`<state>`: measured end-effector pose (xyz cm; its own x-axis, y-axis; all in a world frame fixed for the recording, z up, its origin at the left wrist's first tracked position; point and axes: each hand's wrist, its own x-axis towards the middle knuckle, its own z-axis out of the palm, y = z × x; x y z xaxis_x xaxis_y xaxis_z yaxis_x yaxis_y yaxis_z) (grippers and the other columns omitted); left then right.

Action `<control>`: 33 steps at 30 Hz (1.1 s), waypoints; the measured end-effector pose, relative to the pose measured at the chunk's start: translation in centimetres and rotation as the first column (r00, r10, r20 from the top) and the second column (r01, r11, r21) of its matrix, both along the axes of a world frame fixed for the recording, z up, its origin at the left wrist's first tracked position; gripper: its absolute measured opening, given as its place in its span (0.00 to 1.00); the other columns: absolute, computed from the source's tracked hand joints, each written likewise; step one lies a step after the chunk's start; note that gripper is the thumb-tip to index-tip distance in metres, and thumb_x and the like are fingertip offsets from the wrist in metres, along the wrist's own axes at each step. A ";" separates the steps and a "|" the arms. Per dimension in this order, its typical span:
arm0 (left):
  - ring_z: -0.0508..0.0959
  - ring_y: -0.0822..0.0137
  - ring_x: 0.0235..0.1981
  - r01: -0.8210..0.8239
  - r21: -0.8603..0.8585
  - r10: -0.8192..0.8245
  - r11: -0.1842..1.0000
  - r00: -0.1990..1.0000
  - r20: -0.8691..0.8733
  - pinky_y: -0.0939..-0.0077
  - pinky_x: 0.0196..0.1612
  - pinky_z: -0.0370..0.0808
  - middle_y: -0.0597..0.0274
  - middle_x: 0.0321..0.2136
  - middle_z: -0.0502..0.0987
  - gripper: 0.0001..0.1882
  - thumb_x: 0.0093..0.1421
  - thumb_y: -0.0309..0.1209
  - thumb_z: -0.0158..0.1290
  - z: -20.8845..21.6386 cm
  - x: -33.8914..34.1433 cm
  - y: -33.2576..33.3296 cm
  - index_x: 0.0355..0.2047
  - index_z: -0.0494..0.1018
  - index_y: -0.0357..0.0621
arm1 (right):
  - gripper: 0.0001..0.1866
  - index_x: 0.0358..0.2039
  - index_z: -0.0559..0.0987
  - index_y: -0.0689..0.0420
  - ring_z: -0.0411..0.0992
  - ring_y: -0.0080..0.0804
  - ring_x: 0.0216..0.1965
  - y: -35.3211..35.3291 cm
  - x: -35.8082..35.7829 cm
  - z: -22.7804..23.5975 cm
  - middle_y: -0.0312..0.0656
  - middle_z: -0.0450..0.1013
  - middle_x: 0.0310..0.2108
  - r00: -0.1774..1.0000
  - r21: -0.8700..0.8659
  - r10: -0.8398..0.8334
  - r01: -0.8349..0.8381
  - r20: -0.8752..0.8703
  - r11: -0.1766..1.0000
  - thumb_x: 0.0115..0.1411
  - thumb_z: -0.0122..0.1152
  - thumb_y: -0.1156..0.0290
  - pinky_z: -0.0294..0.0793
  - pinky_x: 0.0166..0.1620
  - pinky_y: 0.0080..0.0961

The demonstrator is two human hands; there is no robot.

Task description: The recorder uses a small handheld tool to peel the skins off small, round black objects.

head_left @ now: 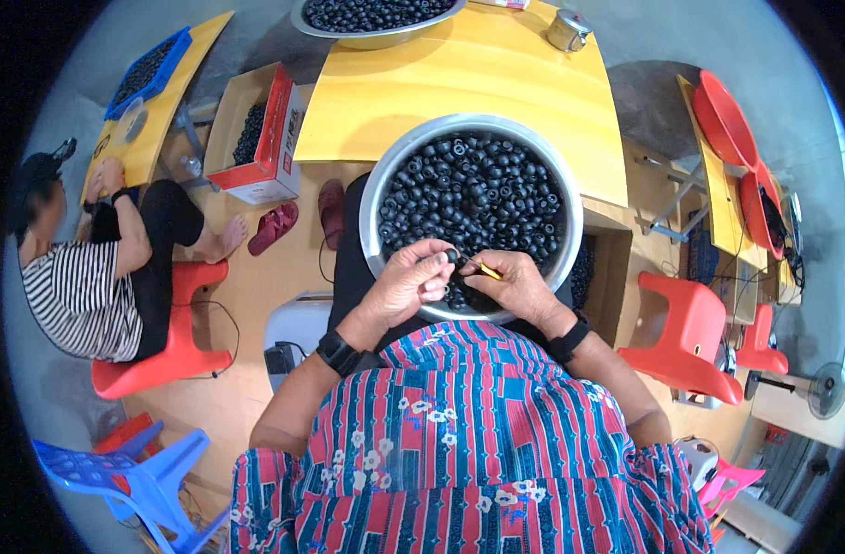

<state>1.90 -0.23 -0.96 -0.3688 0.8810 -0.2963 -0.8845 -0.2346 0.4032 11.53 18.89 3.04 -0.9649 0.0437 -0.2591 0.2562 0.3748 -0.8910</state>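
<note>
A wide metal basin [369, 217] rests on my lap, filled with small black ring-shaped parts [482, 189] that have holes in them. Over its near side, the fingertips of my left hand [404, 286] pinch one black part [453, 256]. My right hand [524, 291] grips a thin tool with a yellow handle [490, 271], its far end close to that part. Whether the tool's tip touches the part is too small to tell. Both wrists wear black bands.
A yellow table [459, 83] stands ahead, bearing another basin [376, 39] of black parts and a metal mug [567, 32]. To the left are a cardboard box [279, 138] and a seated person [81, 295]. A red stool [667, 319] stands right.
</note>
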 end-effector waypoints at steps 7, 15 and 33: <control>0.62 0.80 0.22 -0.058 -0.004 0.058 0.998 0.997 -0.043 0.87 0.25 0.61 0.68 0.27 0.70 0.09 0.65 0.32 0.52 0.7 0.3 -0.6 0.43 0.71 0.42 | 0.07 0.35 0.80 0.61 0.73 0.22 0.31 -0.3 0.0 -0.1 0.42 0.77 0.29 0.997 -0.060 -0.005 0.001 -0.077 0.998 0.56 0.61 0.74 0.72 0.37 0.23; 0.63 0.78 0.23 -0.026 0.082 0.031 0.996 0.997 -0.067 0.86 0.26 0.63 0.64 0.30 0.70 0.09 0.65 0.32 0.50 0.2 -0.7 -0.2 0.43 0.68 0.42 | 0.08 0.34 0.80 0.59 0.77 0.31 0.32 0.0 -0.9 -0.8 0.44 0.78 0.30 0.994 0.047 -0.028 0.034 -0.109 0.998 0.57 0.62 0.69 0.74 0.38 0.26; 0.62 0.81 0.26 0.084 0.056 -0.073 0.995 0.983 -0.168 0.87 0.29 0.61 0.70 0.32 0.68 0.12 0.66 0.35 0.49 0.1 -0.5 -0.2 0.46 0.67 0.43 | 0.12 0.32 0.79 0.60 0.74 0.44 0.30 -1.0 -0.5 1.5 0.47 0.75 0.28 0.959 0.110 0.070 -0.041 -0.276 0.993 0.56 0.64 0.63 0.72 0.35 0.33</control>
<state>1.45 -0.43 -0.84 -0.3371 0.9241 -0.1800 -0.8232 -0.1966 0.5326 11.01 17.88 4.57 -0.9997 0.0005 0.0241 -0.0210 0.4743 -0.8801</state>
